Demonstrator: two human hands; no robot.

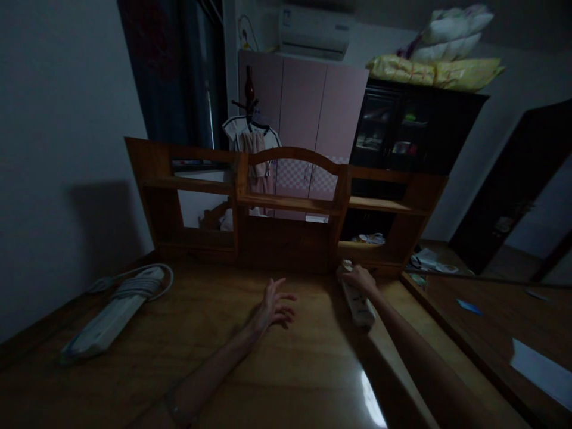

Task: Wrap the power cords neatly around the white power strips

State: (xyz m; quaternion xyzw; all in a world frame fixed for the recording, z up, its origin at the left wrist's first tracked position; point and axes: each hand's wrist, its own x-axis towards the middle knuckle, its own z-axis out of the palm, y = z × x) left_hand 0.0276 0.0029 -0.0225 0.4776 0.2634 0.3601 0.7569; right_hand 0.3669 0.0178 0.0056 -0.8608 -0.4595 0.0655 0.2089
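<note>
Wooden desk (214,339) fills the near ground, its surface lit dimly, one bright glare patch at near right. Pink wardrobe (301,107) stands at the far side of the room. Wooden shelf unit (286,245) runs along the desk's far edge, open compartments left, middle and right.

On the desk at left: a pale power strip (105,325), grey cord (140,287) wound around its far part, one loop standing out to the right. No hand touches it.

At right, just short of the shelf unit: a second pale strip (358,307), apparently another power strip, long side running far to near. Whether it rests flat or is slightly raised, cannot tell.

Right hand (363,280) holds this strip by its far end, fingers closed around it; exact thumb placement unclear. Left hand (270,308) is over the middle of the desk, fingers spread and holding nothing.

Step in hand, as judged: gripping or placing the right strip. The next move likely calls for a steady hold and keeping its far end clear of the shelf unit.
</note>
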